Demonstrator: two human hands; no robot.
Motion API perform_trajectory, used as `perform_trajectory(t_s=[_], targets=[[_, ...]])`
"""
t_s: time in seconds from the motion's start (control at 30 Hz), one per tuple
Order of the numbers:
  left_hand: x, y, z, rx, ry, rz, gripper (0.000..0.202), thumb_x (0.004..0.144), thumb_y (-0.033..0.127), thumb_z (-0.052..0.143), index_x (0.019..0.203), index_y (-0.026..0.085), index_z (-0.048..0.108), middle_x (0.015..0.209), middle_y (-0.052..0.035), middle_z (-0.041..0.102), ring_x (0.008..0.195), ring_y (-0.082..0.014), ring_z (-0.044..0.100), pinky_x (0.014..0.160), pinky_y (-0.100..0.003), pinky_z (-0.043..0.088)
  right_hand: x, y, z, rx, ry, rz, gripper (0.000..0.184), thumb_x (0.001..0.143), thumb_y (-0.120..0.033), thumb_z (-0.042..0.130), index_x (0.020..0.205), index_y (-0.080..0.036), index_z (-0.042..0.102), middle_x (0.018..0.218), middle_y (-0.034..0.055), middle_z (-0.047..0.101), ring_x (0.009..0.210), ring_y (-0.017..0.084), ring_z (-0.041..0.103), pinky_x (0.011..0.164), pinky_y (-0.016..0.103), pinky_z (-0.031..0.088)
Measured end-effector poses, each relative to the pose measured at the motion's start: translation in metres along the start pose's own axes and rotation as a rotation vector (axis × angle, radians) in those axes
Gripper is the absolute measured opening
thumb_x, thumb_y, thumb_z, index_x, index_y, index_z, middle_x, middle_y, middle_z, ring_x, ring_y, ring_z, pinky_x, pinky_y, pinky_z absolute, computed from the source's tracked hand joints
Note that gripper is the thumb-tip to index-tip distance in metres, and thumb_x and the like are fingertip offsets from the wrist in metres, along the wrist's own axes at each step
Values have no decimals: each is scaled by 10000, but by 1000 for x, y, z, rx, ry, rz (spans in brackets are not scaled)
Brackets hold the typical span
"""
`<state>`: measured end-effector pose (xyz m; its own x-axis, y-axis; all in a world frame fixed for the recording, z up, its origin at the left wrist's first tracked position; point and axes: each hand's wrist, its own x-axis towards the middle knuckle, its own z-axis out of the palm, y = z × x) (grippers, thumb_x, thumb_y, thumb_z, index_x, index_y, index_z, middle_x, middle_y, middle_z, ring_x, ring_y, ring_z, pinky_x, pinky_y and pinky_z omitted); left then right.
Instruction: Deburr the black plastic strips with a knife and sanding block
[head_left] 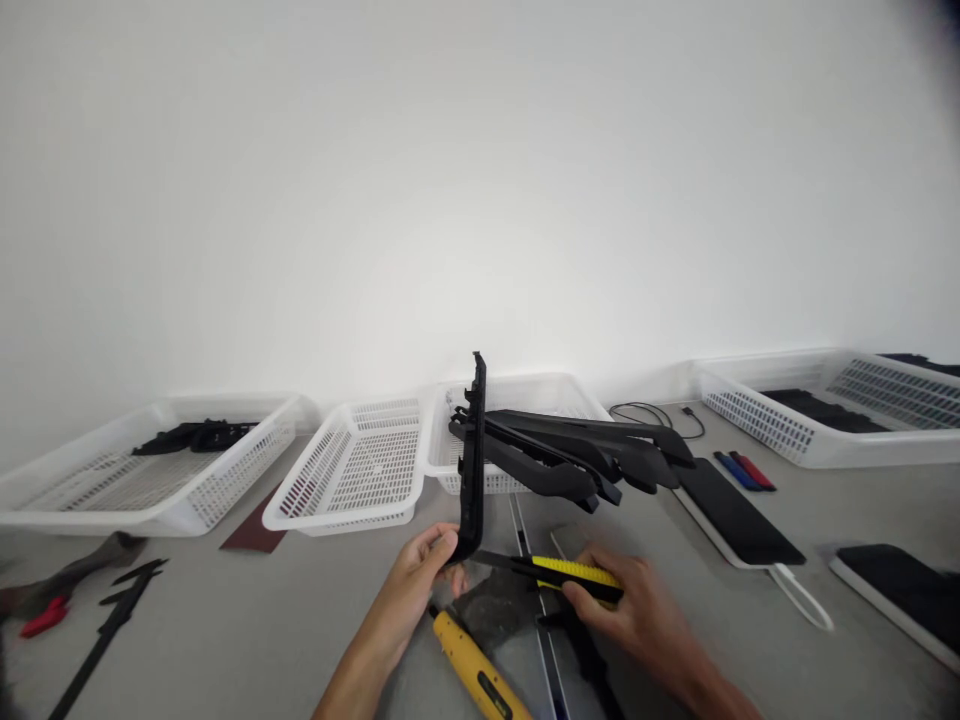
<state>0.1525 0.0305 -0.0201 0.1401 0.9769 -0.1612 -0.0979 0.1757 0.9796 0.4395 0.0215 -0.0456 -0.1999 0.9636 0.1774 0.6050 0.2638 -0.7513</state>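
My left hand [424, 565] grips the lower end of a long black plastic trim piece [472, 450], which stands nearly upright. In my right hand [626, 595] is a yellow and black utility knife [574, 575]. Its blade points left, close to the bottom of the trim piece; whether it touches cannot be made out. Below my hands lies a yellow power tool [480, 665]. Behind the held piece, several similar black trim pieces [577, 450] stick out over the front of a white basket [540, 385].
An empty-looking white basket [341, 515] and a basket with black parts [180, 520] stand left, another basket [810, 455] right. Calipers [112, 625] and dark red sandpaper [259, 525] lie left. Right are a tablet-like device [739, 510], blue and red markers [739, 470] and a second device [900, 595].
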Motion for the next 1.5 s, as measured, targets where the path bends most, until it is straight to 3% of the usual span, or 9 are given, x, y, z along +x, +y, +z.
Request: perform_trajectory(t_s=[0.17, 0.37, 0.53, 0.67, 0.83, 0.97, 1.1, 1.5], targets=[[1, 1, -2, -19, 36, 23, 584, 817, 729, 801, 997, 174, 770, 507, 61, 546, 630, -174, 560, 776, -298, 491, -1, 0, 4, 13, 46, 11, 385, 929, -573, 602, 779, -236, 712, 720, 29, 738, 669, 232, 674, 653, 315, 498], [-1, 2, -1, -3, 46, 18, 614, 821, 716, 804, 1080, 161, 761, 507, 97, 468, 585, -156, 493, 746, -302, 473, 0, 2, 3, 49, 88, 8, 451, 941, -644, 599, 779, -237, 707, 674, 24, 718, 631, 228, 672, 617, 304, 501], [-3, 2, -1, -5, 35, 12, 632, 827, 686, 815, 1163, 152, 784, 493, 96, 475, 588, -162, 523, 750, -303, 456, 0, -4, 1, 89, 25, 15, 470, 960, -662, 583, 895, -228, 752, 783, 53, 784, 727, 262, 729, 684, 324, 529], [-5, 6, -1, 15, 20, 3, 637, 838, 681, 805, 1175, 140, 809, 500, 86, 478, 600, -162, 525, 760, -309, 449, -2, -3, 2, 51, -3, -2, 468, 965, -644, 568, 804, -229, 712, 694, 31, 721, 644, 232, 668, 624, 312, 466], [-7, 7, 0, 4, 26, 6, 704, 834, 706, 796, 1248, 136, 801, 509, 78, 495, 620, -172, 539, 778, -321, 460, -2, -1, 0, 26, -14, 1, 437, 953, -623, 584, 805, -230, 707, 707, 24, 711, 662, 226, 659, 655, 311, 461], [-8, 7, 2, -8, 17, 9, 773, 808, 746, 798, 1266, 122, 790, 533, 68, 532, 630, -174, 545, 786, -328, 472, -4, -1, -1, 10, -3, -32, 413, 918, -583, 595, 692, -238, 598, 614, -5, 623, 595, 198, 594, 605, 292, 414], [-7, 4, 5, -2, 24, 4, 840, 793, 774, 794, 1288, 96, 767, 535, 59, 552, 648, -187, 568, 798, -341, 478, -6, 1, 3, 25, 2, -63, 363, 917, -526, 601, 696, -239, 570, 595, -26, 581, 561, 176, 565, 570, 271, 399], [-5, -1, 3, -47, 4, -6, 806, 820, 735, 798, 1303, 93, 737, 541, 70, 546, 662, -180, 568, 824, -337, 482, -5, 14, 4, -39, 51, -99, 314, 926, -466, 645, 714, -242, 584, 618, -23, 622, 573, 180, 596, 586, 272, 434]])
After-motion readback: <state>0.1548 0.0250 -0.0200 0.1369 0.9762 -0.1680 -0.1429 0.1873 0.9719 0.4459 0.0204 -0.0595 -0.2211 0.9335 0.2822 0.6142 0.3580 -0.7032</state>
